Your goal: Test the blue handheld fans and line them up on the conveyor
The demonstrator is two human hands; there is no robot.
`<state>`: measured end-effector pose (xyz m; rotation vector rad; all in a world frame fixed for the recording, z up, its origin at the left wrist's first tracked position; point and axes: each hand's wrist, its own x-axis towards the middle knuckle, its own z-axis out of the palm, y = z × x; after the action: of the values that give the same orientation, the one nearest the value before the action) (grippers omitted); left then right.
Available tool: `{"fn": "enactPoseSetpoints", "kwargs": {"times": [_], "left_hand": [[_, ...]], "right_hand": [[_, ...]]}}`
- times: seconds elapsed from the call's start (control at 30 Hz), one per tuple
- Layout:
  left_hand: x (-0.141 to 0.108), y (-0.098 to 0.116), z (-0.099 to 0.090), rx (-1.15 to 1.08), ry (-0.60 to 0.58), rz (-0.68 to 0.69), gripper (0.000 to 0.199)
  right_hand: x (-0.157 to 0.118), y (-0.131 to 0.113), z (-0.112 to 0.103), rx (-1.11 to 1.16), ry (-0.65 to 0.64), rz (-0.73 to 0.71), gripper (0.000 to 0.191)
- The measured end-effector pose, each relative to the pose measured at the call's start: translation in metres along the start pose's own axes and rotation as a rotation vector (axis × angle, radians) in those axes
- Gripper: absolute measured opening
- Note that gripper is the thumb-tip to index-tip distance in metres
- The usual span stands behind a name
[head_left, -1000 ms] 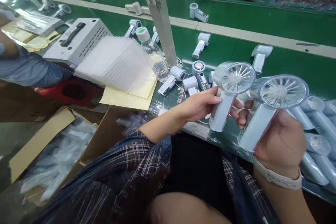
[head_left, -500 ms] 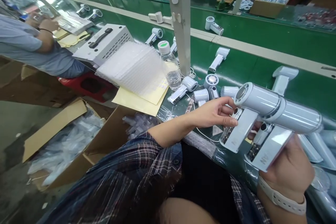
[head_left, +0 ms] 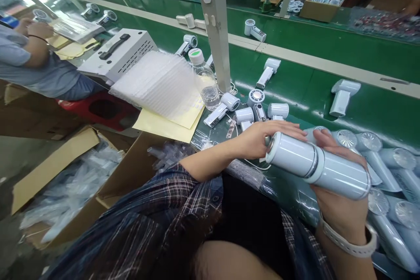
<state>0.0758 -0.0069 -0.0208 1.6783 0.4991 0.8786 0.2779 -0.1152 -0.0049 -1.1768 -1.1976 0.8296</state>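
Observation:
Two pale blue handheld fans sit head to head in a row, the left fan [head_left: 292,153] and the right fan [head_left: 343,173]; their handles are hidden below the heads. My right hand [head_left: 344,205] is wrapped round them from the right, with its thumb and fingers showing on both sides. Behind the left fan's head, my left hand [head_left: 262,138] has its fingers stretched out along the far side. Its thumb is hidden, and whether it presses on the fan is unclear. Several wrapped fans [head_left: 377,148] lie in rows to the right.
Loose fans [head_left: 252,116] lie beyond my left hand by a water bottle [head_left: 208,87]. Bubble-wrap sheets [head_left: 160,83] cover yellow paper beside a white metal box [head_left: 121,54]. A post [head_left: 215,26] rises nearby. An open carton [head_left: 108,183] holds plastic bags. A co-worker [head_left: 39,61] sits left.
The fans have turned over, so their handles no longer show. My left hand's fingers have moved from the left fan's handle to behind its head. The whole view has shifted slightly right.

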Motion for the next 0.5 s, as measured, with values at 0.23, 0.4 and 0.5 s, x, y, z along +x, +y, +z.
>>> {"fn": "enactPoseSetpoints", "kwargs": {"times": [0.23,0.4,0.5], "left_hand": [[-0.007,-0.001,-0.002,0.268,-0.067,0.270,0.033],[-0.002,-0.003,0.001,0.411,-0.169,0.188,0.034],[-0.004,0.009,-0.009,0.398,-0.180,0.124,0.030]], "right_hand": [[-0.005,0.010,-0.008,-0.051,-0.041,-0.198,0.039],[-0.009,0.026,-0.015,0.048,-0.073,-0.142,0.047],[0.002,0.035,-0.032,0.053,-0.143,0.074,0.057]]}}
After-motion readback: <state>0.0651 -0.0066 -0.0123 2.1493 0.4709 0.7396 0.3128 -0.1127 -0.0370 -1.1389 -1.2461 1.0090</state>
